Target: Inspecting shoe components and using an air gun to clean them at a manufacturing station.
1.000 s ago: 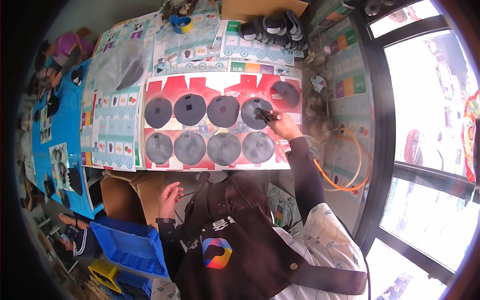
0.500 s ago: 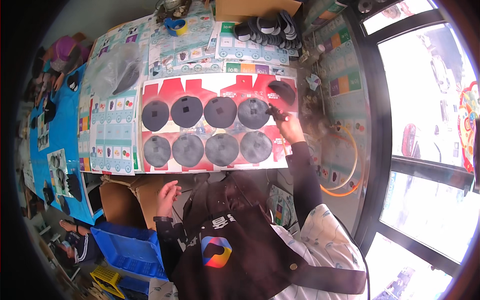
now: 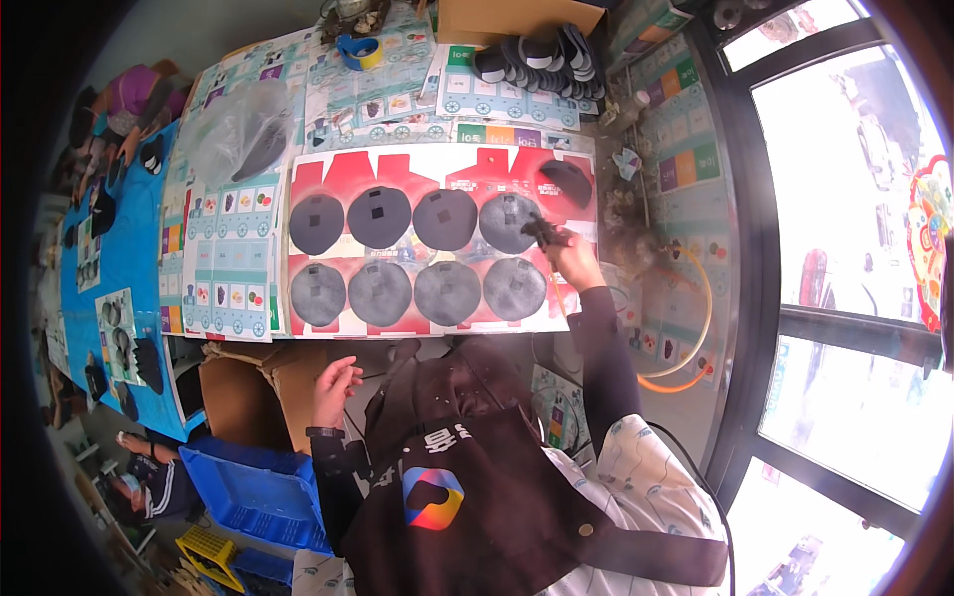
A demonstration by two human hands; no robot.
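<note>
My right hand [image 3: 576,262] is closed around a small dark spray gun [image 3: 546,233], its nozzle over the right edge of a round black piece [image 3: 506,223] in the far row. Two rows of such flat discs, each with a small square patch, lie on a red and white printed cardboard sheet [image 3: 348,167]. In the near row the discs [image 3: 447,294] look greyer and hazier than the dark one [image 3: 379,218] in the far row. A curved dark piece [image 3: 565,185] lies at the sheet's far right corner. Off the table's near edge, my left hand [image 3: 338,387] is empty, fingers loosely bent and apart.
Stacked curved dark pieces [image 3: 537,68] stand at the back by a cardboard box [image 3: 517,18]. Blue and yellow tape rolls [image 3: 360,53] and a clear plastic bag [image 3: 234,134] lie farther left. An orange hose [image 3: 676,386] loops at right. A blue crate [image 3: 253,497] sits lower left; people work beyond.
The view has shifted slightly, moving the table a little to the right in it. My right hand with the spray gun has moved slightly left over the far-row disc. My left hand stays about where it was.
</note>
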